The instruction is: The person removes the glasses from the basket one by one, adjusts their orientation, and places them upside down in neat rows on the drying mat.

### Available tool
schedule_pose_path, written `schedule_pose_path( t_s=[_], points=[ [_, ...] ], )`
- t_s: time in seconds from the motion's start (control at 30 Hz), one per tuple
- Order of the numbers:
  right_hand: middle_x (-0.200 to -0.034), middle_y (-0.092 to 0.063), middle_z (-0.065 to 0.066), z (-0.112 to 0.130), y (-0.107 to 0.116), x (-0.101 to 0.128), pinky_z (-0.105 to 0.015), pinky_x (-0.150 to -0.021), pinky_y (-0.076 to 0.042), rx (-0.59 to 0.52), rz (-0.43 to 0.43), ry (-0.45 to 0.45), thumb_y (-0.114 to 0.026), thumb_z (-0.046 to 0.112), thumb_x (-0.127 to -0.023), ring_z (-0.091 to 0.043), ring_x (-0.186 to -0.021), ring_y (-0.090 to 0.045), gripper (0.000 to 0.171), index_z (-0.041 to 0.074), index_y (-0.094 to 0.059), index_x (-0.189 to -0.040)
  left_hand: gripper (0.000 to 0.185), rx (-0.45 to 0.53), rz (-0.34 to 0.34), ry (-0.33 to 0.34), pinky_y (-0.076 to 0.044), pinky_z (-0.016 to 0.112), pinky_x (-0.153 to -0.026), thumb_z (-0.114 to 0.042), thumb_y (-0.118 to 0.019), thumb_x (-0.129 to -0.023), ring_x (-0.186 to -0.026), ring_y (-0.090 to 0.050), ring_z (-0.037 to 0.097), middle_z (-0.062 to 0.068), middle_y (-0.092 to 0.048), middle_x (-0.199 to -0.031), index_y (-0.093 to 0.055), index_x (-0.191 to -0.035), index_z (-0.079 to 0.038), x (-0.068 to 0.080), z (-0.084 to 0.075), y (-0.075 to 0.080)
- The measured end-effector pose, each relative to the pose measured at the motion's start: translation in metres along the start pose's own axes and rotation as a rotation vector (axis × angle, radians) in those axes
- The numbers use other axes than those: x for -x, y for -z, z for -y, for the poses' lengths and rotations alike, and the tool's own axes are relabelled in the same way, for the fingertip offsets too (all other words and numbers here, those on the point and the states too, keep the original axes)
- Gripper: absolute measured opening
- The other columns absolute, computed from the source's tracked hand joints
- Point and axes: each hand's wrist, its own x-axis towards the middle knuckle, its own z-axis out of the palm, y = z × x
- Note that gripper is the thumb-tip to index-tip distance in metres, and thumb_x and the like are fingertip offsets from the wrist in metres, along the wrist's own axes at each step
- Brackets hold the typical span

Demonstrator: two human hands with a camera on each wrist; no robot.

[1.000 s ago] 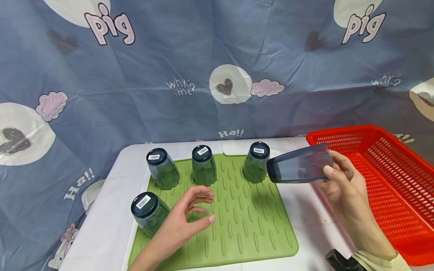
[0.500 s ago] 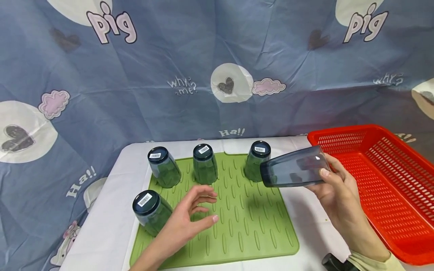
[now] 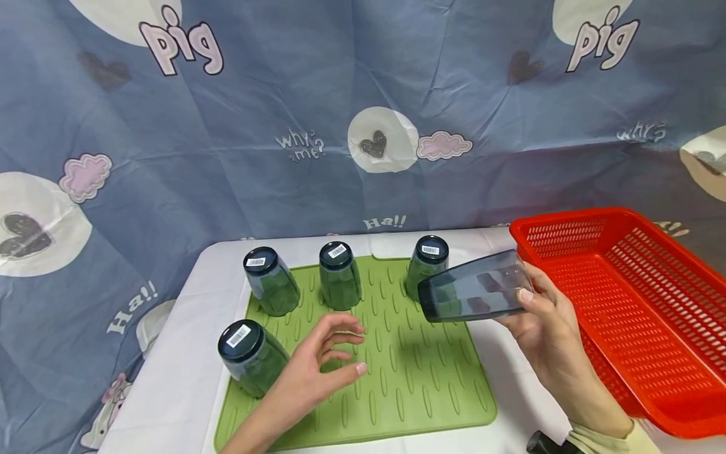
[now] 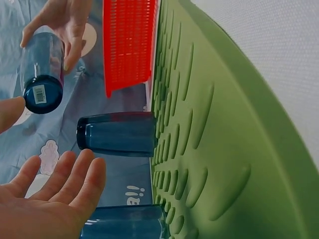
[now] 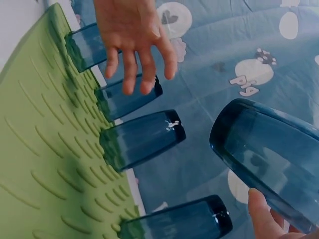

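Observation:
Four dark blue tumblers stand upside down on a ribbed green mat (image 3: 420,378): three in a back row (image 3: 271,290) (image 3: 339,276) (image 3: 428,255) and one at the front left (image 3: 249,356). My right hand (image 3: 527,302) grips a fifth tumbler (image 3: 473,287) on its side, base pointing left, in the air over the mat's right part and in front of the back-right tumbler. My left hand (image 3: 343,350) hovers over the mat's middle with fingers spread and loosely bent, holding nothing. The left wrist view shows the held tumbler (image 4: 44,74) above my left palm (image 4: 50,199).
A red slatted basket (image 3: 624,296) sits at the table's right edge, close behind my right hand. The white table (image 3: 170,378) ends just left of the mat. A blue printed cloth (image 3: 363,94) hangs behind the table.
My right hand has carried the tumbler leftward and a little lower, from the basket's edge to over the mat. My left hand has barely moved.

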Motion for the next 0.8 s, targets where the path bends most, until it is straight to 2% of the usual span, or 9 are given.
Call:
schedule_pose_path(
  t_s=[0.3,0.53,0.67,0.8],
  points=[
    [-0.125,-0.058,-0.013,-0.007,-0.006,0.003,-0.039,-0.085,-0.057,0.015,-0.005,-0.02,-0.037,0.001,-0.096,-0.025,-0.102,-0.065,0.04,0.001,-0.051,-0.133,0.055,0.023,0.022,-0.005,-0.047,0.04,-0.099,-0.01,-0.075,-0.087,-0.123,-0.051,0.03,0.008,-0.053,-0.131,-0.047,-0.134,-0.017,0.0,0.0,-0.001],
    [-0.127,-0.056,-0.013,-0.013,-0.011,0.008,-0.038,-0.084,-0.057,0.06,-0.032,-0.05,-0.039,0.002,-0.095,-0.023,-0.101,-0.065,0.039,0.002,-0.048,-0.134,0.056,0.032,0.032,0.028,-0.047,0.038,-0.099,-0.011,-0.076,-0.085,-0.122,-0.052,0.026,0.006,-0.053,-0.131,-0.048,-0.133,-0.019,0.0,0.0,-0.003],
    [-0.129,-0.053,-0.012,-0.016,-0.014,0.01,-0.039,-0.085,-0.057,0.081,-0.034,-0.067,-0.041,0.002,-0.094,-0.022,-0.104,-0.063,0.041,0.004,-0.045,-0.134,0.056,0.034,0.041,0.017,-0.047,0.04,-0.098,-0.01,-0.076,-0.085,-0.122,-0.052,0.029,0.008,-0.053,-0.131,-0.047,-0.134,-0.017,0.001,0.002,-0.005],
    [-0.131,-0.052,-0.013,-0.017,-0.015,0.012,-0.04,-0.087,-0.056,0.061,-0.012,-0.076,-0.041,0.002,-0.094,-0.024,-0.11,-0.062,0.044,0.004,-0.044,-0.138,0.057,0.04,0.041,0.035,-0.048,0.039,-0.098,-0.011,-0.076,-0.086,-0.121,-0.053,0.028,0.009,-0.052,-0.131,-0.046,-0.135,-0.017,0.0,0.002,-0.007]
  ],
)
